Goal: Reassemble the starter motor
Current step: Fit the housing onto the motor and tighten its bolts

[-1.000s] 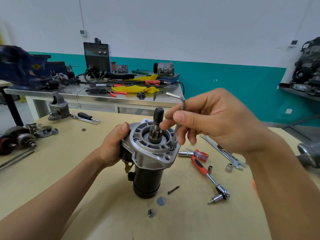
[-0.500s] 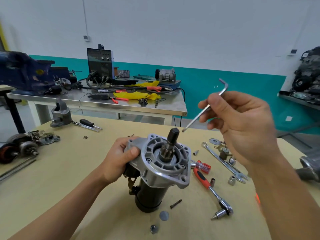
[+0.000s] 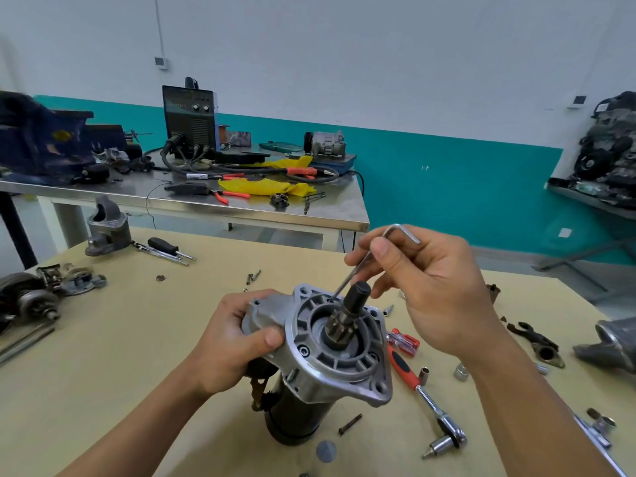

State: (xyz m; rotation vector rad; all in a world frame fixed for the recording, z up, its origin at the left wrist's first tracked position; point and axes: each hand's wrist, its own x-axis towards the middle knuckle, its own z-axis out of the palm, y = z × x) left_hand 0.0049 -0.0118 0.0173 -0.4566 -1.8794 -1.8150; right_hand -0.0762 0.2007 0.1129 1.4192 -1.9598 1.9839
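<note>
The starter motor (image 3: 330, 359) stands on its black body on the beige table (image 3: 120, 373), leaning a little, with its aluminium flange and toothed pinion shaft (image 3: 354, 304) facing up. The left hand (image 3: 234, 342) grips the motor's left side, fingers curled round the housing and the thumb pressed on the flange rim. Above the motor and to its right, the right hand (image 3: 430, 297) pinches an L-shaped hex key (image 3: 351, 277) between thumb and fingertips. The key's long arm slants down, with its tip at a hole on the far edge of the flange, just behind the shaft; whether the tip is seated there I cannot tell. Just right of the motor lie a red-handled ratchet (image 3: 423, 397) and a small red screwdriver (image 3: 404, 342), the ratchet's handle partly hidden by the flange. In front of the motor's base, a black bolt (image 3: 350, 424) and a grey disc (image 3: 326, 451) lie loose on the table.
</note>
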